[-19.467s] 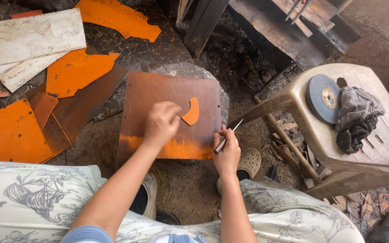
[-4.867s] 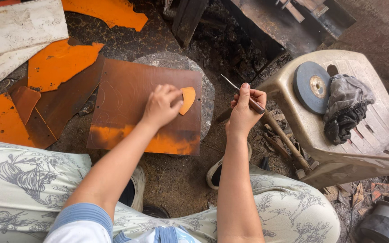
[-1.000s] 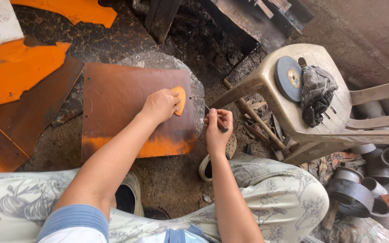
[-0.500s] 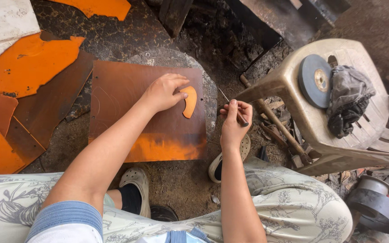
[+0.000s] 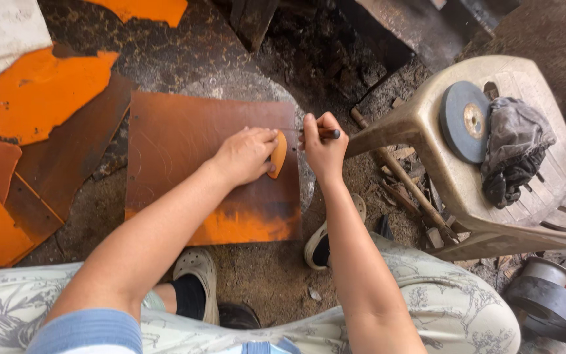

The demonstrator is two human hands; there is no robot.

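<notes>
The dark, dirt-covered ground [image 5: 185,46] carried a round grey stone slab [image 5: 244,88], on which a rusty brown rectangular metal sheet [image 5: 185,151] lay flat. Orange-painted scrap metal pieces [image 5: 40,92] lay left of it; a beige plastic chair [image 5: 440,170] stood right.

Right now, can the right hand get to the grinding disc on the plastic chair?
Probably yes, but not freely: the right hand is closed around a thin scribing tool. The grinding disc lies uncovered on the plastic chair to its right, with only a dark rag beside it.
</notes>
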